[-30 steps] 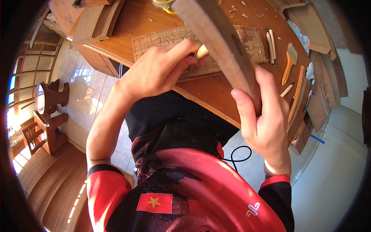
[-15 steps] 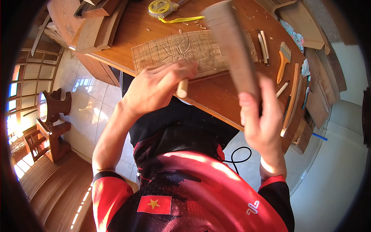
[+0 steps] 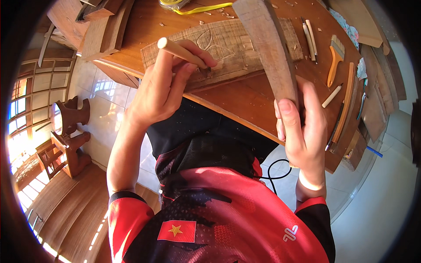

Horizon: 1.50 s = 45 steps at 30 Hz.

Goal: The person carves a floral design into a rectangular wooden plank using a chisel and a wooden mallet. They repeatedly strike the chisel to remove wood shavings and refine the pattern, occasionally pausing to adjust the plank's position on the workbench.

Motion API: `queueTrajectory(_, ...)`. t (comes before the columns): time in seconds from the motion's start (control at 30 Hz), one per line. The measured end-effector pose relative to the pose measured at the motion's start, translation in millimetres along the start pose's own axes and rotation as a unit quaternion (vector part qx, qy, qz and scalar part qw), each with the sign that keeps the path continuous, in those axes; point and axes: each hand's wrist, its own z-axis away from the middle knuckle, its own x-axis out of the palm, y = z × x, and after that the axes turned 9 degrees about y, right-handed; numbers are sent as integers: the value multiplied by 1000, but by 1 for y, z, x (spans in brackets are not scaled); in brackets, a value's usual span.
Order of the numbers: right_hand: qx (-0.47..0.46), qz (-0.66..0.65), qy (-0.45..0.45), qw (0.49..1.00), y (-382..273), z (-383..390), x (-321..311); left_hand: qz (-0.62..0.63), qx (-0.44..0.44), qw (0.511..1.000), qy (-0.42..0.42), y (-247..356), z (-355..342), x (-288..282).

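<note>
My left hand (image 3: 169, 83) is closed around the pale round wooden handle of a carving chisel (image 3: 180, 51). Its butt end points up and left, while the tip end is down at a wooden board (image 3: 232, 44), mostly hidden by my fingers. Leaf or petal outlines are carved into the board, which lies on the table along its near edge. In my right hand (image 3: 302, 120) is a thick, flat wooden mallet (image 3: 267, 44), gripped at its narrow lower end. Its broad end stands raised over the board's right part, apart from the chisel.
On the brown table (image 3: 245, 98), right of the board, lie several wooden-handled tools (image 3: 309, 40), an orange-handled brush (image 3: 335, 59) and a curved wood strip (image 3: 344, 101). A yellow tape measure (image 3: 175, 3) sits at the far edge. Wood pieces (image 3: 107, 33) are at the far left. Shavings are scattered about.
My left hand has turned the chisel: its butt, earlier pointing toward me, now points up and left. The mallet remains raised in my right hand. The view has shifted slightly.
</note>
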Motion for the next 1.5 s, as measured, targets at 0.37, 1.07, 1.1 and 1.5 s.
queueTrajectory(0.37, -1, -2, -29, 1000, 0, -3, 3, 14, -20, 999, 31, 0, -1, 5)
queueTrajectory(1.07, -165, 98, -62, 980, -38, -7, 13, -166, 138, 976, -27, 3, -14, -8)
queueTrajectory(1.1, -149, 94, -50, 983, -35, -7, 13, -159, 105, 981, -41, 7, -15, -9)
queueTrajectory(1.5, -20, 19, 22, 999, -21, -3, 9, 5, -45, 998, -49, 11, -16, -7)
